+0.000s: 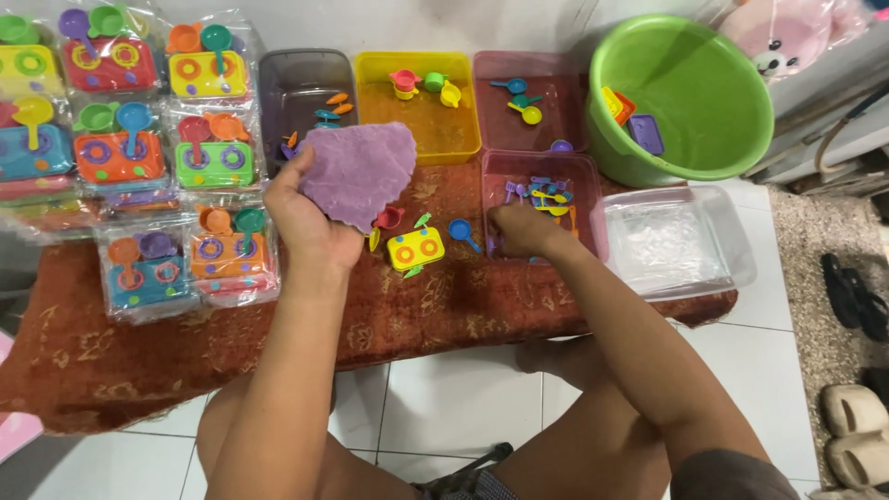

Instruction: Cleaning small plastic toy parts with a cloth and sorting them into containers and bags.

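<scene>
My left hand (306, 222) holds up a purple cloth (359, 171) above the brown table mat (444, 306). My right hand (523, 230) reaches into a pink tray (593, 199) of small plastic toy utensils, fingers curled among them; what it grips is hidden. Between my hands lies a yellow toy stove (415, 248), with a red toy pot (389, 218) and a blue toy pan (461, 231) beside it.
Several bagged toy stove sets (139, 148) fill the left. Grey (306, 97), yellow (417, 106) and pink (528, 102) trays stand at the back. A green basin (685, 93) and a clear tray of bags (676, 243) sit on the right. Sandals (857, 296) lie on the floor.
</scene>
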